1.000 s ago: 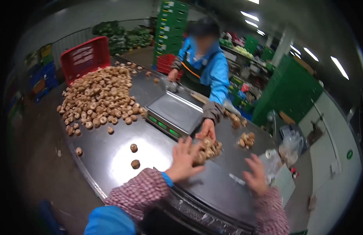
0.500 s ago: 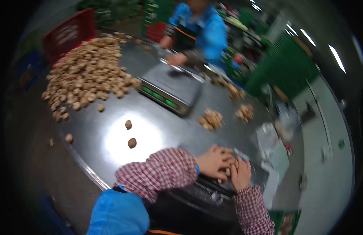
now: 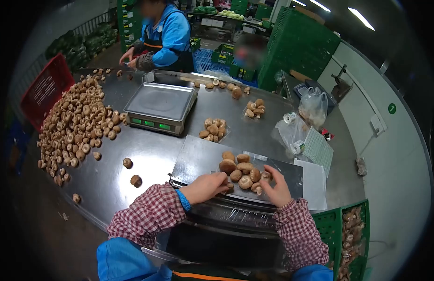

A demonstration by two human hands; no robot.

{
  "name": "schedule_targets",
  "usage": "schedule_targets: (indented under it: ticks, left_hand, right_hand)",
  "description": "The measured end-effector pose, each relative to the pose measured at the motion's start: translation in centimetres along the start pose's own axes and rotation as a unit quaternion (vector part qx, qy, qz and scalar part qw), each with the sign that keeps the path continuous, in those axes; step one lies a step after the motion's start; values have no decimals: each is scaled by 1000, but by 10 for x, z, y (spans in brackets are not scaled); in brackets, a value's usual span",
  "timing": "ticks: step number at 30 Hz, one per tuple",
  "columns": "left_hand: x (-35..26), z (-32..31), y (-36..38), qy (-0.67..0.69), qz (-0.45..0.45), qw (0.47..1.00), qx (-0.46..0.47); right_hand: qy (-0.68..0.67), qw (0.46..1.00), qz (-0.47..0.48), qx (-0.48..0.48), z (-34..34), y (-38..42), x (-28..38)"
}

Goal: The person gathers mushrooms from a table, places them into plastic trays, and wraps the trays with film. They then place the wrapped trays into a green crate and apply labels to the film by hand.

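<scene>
A cluster of brown shiitake mushrooms sits on a flat metal plate in front of me. At the cluster's left edge, my left hand has its fingers curled at a mushroom, which is partly hidden. On the opposite side my right hand has thumb and fingers around another mushroom. Below the plate runs the dark front of a machine with crinkled clear film.
A digital scale stands beyond, left of two small mushroom piles. A large mushroom heap spills from a red crate. A co-worker stands across the table. Plastic bags and green crates are right.
My hands have moved apart, uncovering the mushrooms between them. The view has shifted and sharpened. The co-worker's hands have left the scale and are now farther left.
</scene>
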State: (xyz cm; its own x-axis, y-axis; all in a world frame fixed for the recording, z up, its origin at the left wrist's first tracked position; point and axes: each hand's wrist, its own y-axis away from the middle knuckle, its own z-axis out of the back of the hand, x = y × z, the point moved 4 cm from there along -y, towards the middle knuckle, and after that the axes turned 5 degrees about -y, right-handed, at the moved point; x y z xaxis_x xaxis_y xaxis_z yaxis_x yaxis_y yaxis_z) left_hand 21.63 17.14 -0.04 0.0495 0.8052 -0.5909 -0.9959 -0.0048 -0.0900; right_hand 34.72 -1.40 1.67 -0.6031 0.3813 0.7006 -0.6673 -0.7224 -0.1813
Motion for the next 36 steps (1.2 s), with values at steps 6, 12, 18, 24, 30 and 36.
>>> schedule_targets:
  ticks: [6, 12, 18, 24, 30, 36]
  left_hand:
    - [-40, 34, -14, -93, -196, 935, -279]
    - [-16, 2, -27, -154, -248, 944, -152]
    - [32, -4, -61, 175, 23, 982, -67]
    - [15, -25, -43, -17, -46, 998, -41]
    - [5, 11, 2, -64, -18, 986, -152]
    - [-11, 10, 108, -313, 175, 926, -122]
  right_hand:
    - [-100, 994, -15, -40, 15, -31, 3]
    - [-49, 997, 29, 48, -5, -37, -2]
    - [68, 991, 32, 106, -24, -32, -4]
    - [83, 981, 36, 174, -13, -16, 0]
    - [73, 997, 6, -34, 43, 28, -15]
    - [366, 919, -135, -62, 31, 144, -28]
